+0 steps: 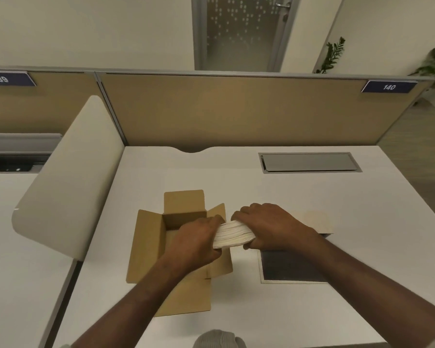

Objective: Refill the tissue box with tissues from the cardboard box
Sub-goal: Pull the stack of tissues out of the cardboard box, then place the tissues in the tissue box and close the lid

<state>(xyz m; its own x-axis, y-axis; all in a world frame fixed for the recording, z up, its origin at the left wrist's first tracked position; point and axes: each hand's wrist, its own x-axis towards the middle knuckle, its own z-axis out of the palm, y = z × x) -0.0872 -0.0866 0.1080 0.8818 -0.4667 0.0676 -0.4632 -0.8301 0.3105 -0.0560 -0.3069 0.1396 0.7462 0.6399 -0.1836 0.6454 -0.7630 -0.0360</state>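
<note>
A brown cardboard box (148, 244) lies open on the white desk, its flaps spread outward. Both hands hold a thick white stack of tissues (232, 233) just above the box's right flap. My left hand (195, 243) grips the stack's left end and my right hand (269, 226) grips its right end. The tissue box (293, 268) stands to the right, with a dark open interior and a pale lid (319, 221) raised behind my right wrist. My right forearm covers part of it.
The white desk (312, 197) carries a grey cable hatch (309, 162) at the back right. A tan partition (236, 109) closes off the far edge. A cream curved side divider (68, 182) stands at the left, next to the cardboard box.
</note>
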